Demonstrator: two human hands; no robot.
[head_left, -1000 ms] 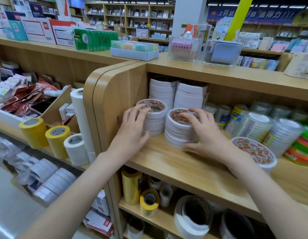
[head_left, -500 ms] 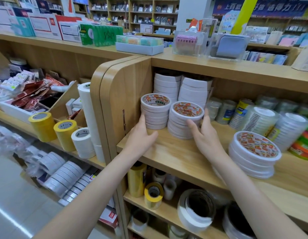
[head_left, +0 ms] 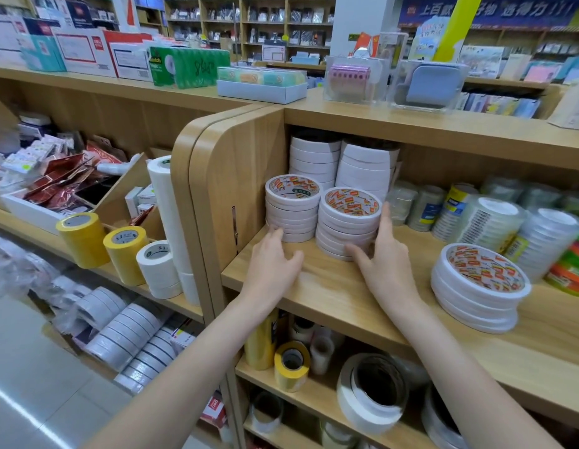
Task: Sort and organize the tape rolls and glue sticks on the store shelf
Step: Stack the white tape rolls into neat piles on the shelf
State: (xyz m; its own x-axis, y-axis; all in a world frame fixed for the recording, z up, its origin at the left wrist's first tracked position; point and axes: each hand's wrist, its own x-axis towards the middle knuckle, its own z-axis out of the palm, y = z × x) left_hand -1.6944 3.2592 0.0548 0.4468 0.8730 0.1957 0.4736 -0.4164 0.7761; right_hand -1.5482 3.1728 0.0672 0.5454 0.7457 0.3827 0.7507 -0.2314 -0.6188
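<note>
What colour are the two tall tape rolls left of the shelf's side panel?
Both tall tape rolls are yellow, standing upright; clearest in the head view.

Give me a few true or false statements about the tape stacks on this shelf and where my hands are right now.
1. The right hand touches the right front tape stack. True.
2. The left hand is lifting a roll off the left front tape stack. False: it rests on the shelf board at that stack's base.
3. A wider tape stack stands apart to the right. True.
4. The yellow tape rolls sit between the hands. False: they stand on the neighbouring shelf to the left.
</note>
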